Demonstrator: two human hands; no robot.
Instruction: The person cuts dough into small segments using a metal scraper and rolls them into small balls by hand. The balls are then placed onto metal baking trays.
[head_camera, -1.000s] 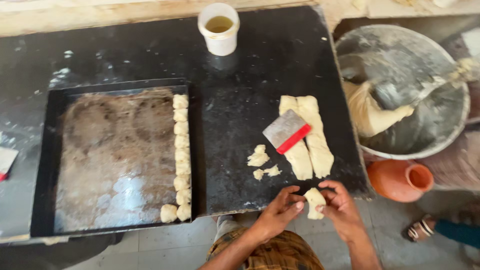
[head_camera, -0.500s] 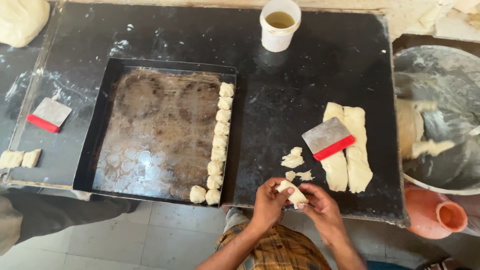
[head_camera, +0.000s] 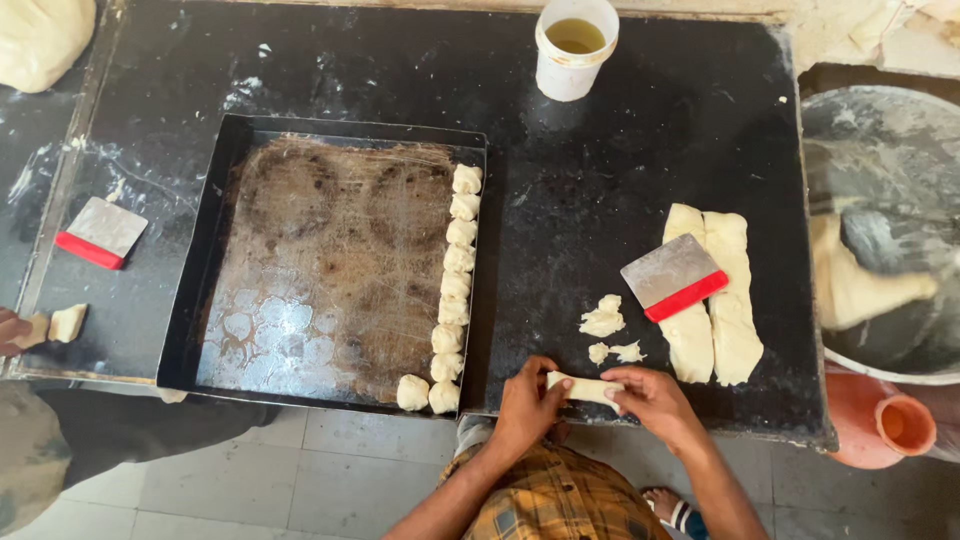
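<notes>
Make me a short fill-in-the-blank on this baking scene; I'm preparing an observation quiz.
1. Both hands, the left hand and the right hand, hold a piece of ___.
2. The scraper lying on the dough strips has a ___ handle.
3. The shaped dough pieces line the tray's ___ side.

Missing words: dough; red; right

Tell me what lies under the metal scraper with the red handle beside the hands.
The red-handled metal scraper rests on two long pale dough strips; the dough under its blade is hidden.
</notes>
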